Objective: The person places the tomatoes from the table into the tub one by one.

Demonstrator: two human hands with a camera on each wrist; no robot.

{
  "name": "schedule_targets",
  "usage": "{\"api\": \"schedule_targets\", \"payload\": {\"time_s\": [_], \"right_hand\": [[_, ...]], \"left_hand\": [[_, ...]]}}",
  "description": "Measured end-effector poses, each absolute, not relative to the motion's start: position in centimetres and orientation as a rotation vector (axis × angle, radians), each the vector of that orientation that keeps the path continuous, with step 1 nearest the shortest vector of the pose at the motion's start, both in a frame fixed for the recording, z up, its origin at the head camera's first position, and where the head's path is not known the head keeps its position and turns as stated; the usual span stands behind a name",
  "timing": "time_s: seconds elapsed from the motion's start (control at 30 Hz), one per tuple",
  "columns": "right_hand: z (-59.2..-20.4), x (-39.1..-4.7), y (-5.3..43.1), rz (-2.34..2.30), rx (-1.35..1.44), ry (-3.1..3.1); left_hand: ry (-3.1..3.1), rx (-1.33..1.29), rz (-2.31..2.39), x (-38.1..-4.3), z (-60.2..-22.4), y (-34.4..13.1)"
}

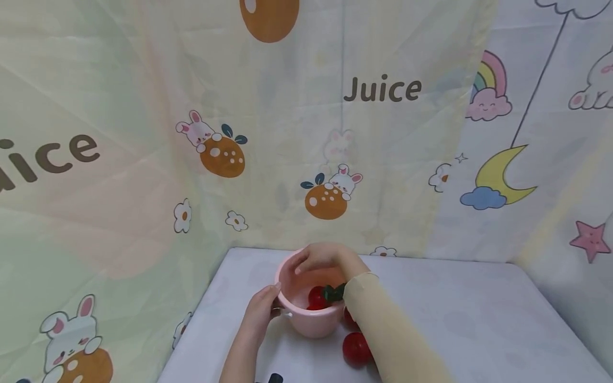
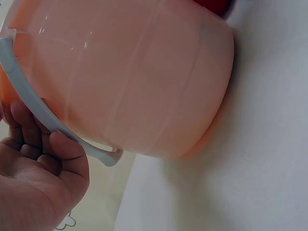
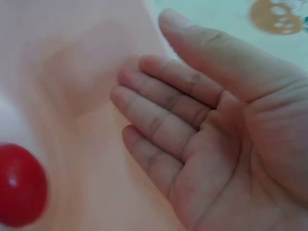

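Observation:
A pink bucket stands on the table, its mouth tilted toward the head camera. My left hand holds its left rim; in the left wrist view, the curled fingers of that hand lie by the grey handle. My right hand reaches over the far rim into the bucket. In the right wrist view, this hand has extended fingers and a bare palm, with the pink wall beside it. Inside lies a round red thing with a dark green thing next to it, partly behind the sleeve.
Two more round red things lie right of the bucket, a nearer one and one mostly hidden by the sleeve. A small black object shows at the bottom edge. Printed curtains hang behind the white table.

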State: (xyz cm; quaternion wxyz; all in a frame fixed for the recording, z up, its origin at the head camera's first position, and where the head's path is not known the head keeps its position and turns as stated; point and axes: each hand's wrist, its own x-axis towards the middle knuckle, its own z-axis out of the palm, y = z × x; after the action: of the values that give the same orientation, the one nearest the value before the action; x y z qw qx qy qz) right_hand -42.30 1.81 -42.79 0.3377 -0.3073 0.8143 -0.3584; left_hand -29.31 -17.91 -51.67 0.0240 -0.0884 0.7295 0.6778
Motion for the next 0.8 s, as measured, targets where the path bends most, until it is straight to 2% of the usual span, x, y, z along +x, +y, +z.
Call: {"api": "schedule_targets", "payload": {"time_s": [0.27, 0.47, 0.63, 0.8], "right_hand": [[-38.9, -41.9, 5.2, -0.919, -0.949, 2.260], [-37.4, -39.9, 9.9, -1.005, -0.916, 2.311], [-37.8, -38.0, 14.3, -1.107, -0.857, 2.323], [-40.4, -36.3, 18.4, -1.186, -0.785, 2.359]], "left_hand": [[2.282, -0.286, 2.096, -29.0, -51.5, -17.8], [2.284, -0.276, 2.083, -28.9, -51.5, -17.8], [2.292, -0.266, 2.087, -28.9, -51.3, -18.0], [2.288, -0.253, 2.091, -28.9, -51.3, -17.9]]}}
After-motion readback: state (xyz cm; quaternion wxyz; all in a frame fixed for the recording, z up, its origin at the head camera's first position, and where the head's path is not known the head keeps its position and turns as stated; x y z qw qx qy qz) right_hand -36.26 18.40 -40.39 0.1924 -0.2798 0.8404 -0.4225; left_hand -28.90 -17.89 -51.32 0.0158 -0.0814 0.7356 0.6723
